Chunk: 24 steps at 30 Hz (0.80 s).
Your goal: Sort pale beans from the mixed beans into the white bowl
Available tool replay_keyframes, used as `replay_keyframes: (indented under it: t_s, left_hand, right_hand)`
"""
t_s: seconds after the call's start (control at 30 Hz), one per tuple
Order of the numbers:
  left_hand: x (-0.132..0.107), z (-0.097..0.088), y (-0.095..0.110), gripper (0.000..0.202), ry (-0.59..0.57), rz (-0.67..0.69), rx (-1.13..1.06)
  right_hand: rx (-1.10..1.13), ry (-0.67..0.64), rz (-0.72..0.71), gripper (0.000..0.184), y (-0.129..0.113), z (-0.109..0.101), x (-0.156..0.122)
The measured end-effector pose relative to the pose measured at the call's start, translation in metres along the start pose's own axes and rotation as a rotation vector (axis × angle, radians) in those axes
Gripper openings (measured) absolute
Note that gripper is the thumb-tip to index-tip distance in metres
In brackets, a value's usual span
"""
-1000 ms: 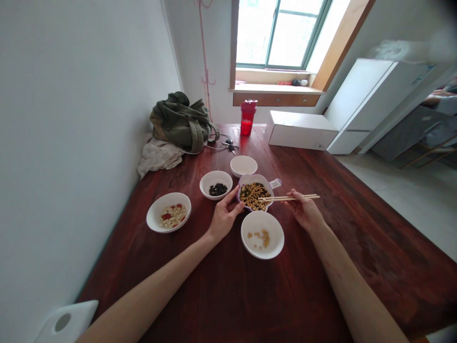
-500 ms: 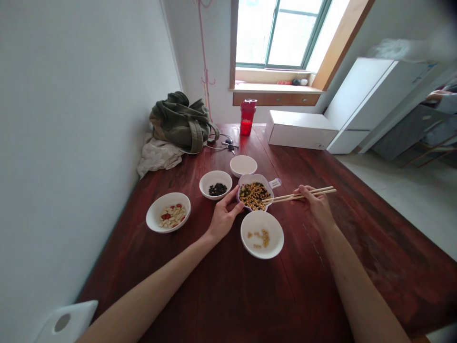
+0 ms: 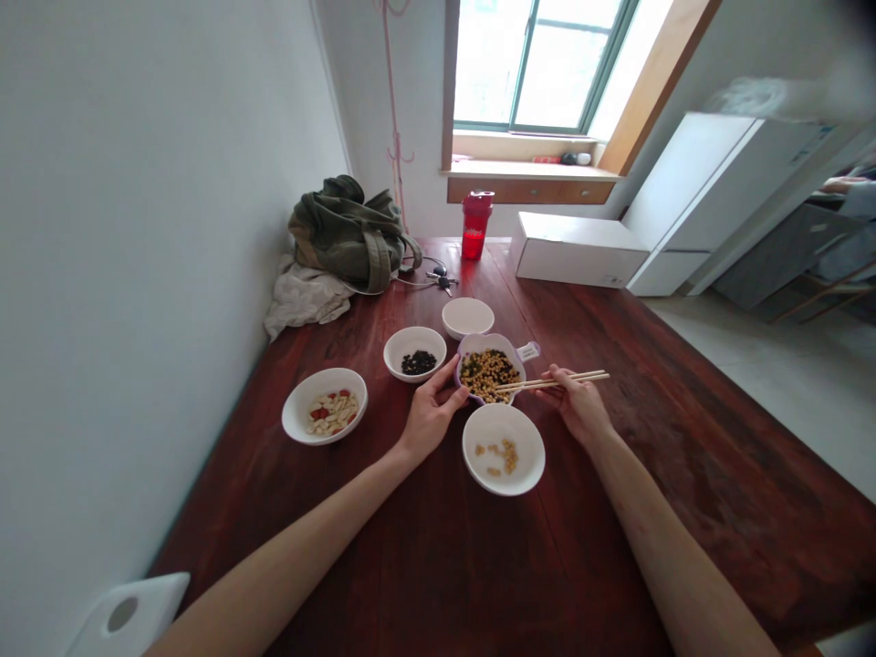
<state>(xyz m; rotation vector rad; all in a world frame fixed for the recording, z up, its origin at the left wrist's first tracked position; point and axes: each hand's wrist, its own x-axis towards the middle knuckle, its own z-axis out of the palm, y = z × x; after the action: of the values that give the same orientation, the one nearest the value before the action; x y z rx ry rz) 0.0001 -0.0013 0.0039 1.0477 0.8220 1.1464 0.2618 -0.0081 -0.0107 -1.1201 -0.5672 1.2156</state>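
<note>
My left hand point(image 3: 434, 411) grips the left side of a purple-rimmed bowl point(image 3: 524, 372) with a short handle, its thumb by the near rim. Mixed yellow and dark beans point(image 3: 489, 372) fill that bowl. Closed around a pair of wooden chopsticks point(image 3: 581, 377), my right hand point(image 3: 573, 401) is just right of the bowl, and the tips reach in among the beans. Directly in front stands a white bowl point(image 3: 503, 484) with some yellow beans point(image 3: 507, 454). Black beans point(image 3: 418, 362) lie in another white bowl point(image 3: 393, 351) beyond my left hand.
At left, a white bowl point(image 3: 294, 411) holds pale and red pieces. A shallow white bowl point(image 3: 468, 317) sits behind the purple-rimmed one. Farther back are keys point(image 3: 443, 278), a green bag point(image 3: 349, 233), a red shaker bottle point(image 3: 474, 226) and a white box point(image 3: 578, 251).
My right hand has moved left, closer to the purple-rimmed bowl, and the chopstick tips have shifted slightly left among the beans. My left hand keeps its place on the bowl.
</note>
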Motion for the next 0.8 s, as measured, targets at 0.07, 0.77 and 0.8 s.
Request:
replay_keyframes:
  t_s: [0.07,0.77,0.8]
  left_hand:
    - [0.000,0.000,0.000,0.072,0.000,0.001,0.003]
    - [0.002,-0.001,-0.003,0.071,-0.003,0.008,0.014]
    - [0.002,-0.001,-0.003,0.071,-0.004,0.010,0.009]
  right_hand:
    - [0.016,0.011,0.015,0.019,0.002,-0.001,0.001]
    - [0.115,0.050,0.132,0.006,-0.007,0.004,-0.001]
    - [0.103,0.030,0.129,0.006,-0.009,0.004,-0.002]
